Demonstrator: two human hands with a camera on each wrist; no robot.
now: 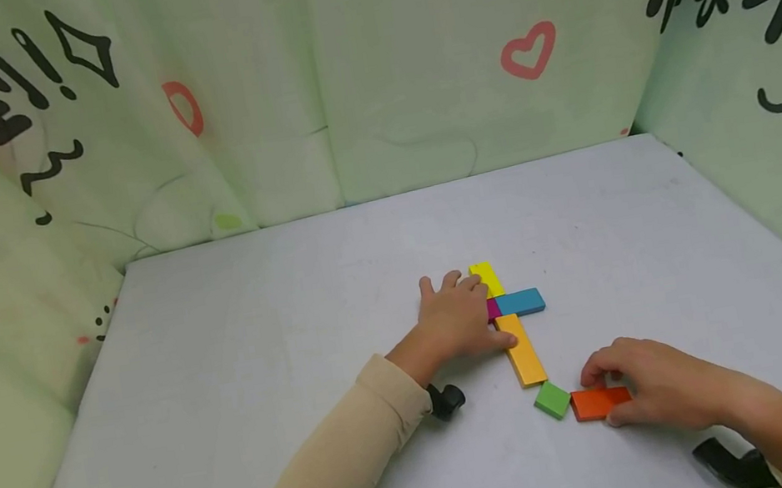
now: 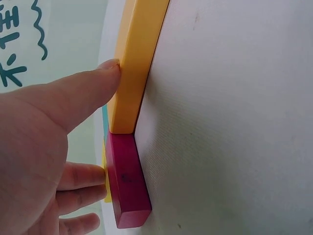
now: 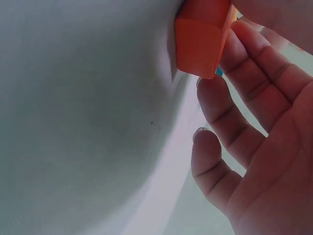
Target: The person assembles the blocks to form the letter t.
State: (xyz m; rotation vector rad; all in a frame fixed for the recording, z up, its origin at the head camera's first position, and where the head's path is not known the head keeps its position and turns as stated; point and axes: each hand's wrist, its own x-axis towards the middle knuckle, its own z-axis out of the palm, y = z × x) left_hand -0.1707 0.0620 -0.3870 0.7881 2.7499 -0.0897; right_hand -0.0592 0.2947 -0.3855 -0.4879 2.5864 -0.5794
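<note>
My left hand lies over the left part of a row of wooden blocks, fingers spread. Its thumb touches the amber block, and in the left wrist view its fingertips come up to the magenta block and the yellow block. A blue block extends to the right from the magenta one. Below the amber block sits a small green block, turned at an angle. Beside the green one, my right hand pinches a red-orange block between thumb and fingers; its lower fingers hang free.
The blocks are on a white tabletop. A pale green curtain with dark lettering and pink hearts encloses the back and both sides. Black wrist-worn gear shows at the left cuff, and a similar black piece at the right.
</note>
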